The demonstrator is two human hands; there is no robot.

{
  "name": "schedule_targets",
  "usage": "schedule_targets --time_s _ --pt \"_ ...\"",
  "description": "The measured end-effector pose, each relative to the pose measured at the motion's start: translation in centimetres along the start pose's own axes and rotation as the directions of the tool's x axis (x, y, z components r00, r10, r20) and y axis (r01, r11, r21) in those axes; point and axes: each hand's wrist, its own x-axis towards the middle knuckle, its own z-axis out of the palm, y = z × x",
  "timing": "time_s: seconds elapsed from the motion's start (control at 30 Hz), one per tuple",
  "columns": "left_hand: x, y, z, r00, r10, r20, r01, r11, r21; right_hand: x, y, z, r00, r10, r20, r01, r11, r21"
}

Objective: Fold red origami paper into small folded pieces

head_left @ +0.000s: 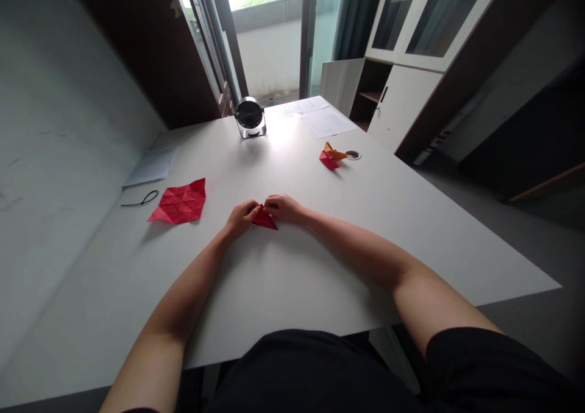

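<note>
A small folded red paper piece (264, 219) lies on the white table (320, 267) in front of me. My left hand (242, 217) pinches its left side with curled fingers. My right hand (284, 208) presses and grips its upper right edge, fingers closed. Both forearms rest over the table. A creased red paper sheet (180, 201) lies flat to the left of my hands, untouched.
Red and orange folded paper figures (331, 156) sit farther back on the right beside a cable hole (353, 155). A small black desk fan (249, 117) stands at the back. White sheets (325, 119), a paper (152, 165) and a black hair tie (142, 200) lie around.
</note>
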Motion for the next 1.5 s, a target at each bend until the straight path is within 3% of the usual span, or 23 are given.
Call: schedule_targets --time_s 1.5 --pt "0.01 0.12 0.04 1.000 -0.003 -0.010 0.003 1.000 -0.005 -0.03 0.04 0.04 1.000 0.007 -0.005 -0.007 1.000 -0.003"
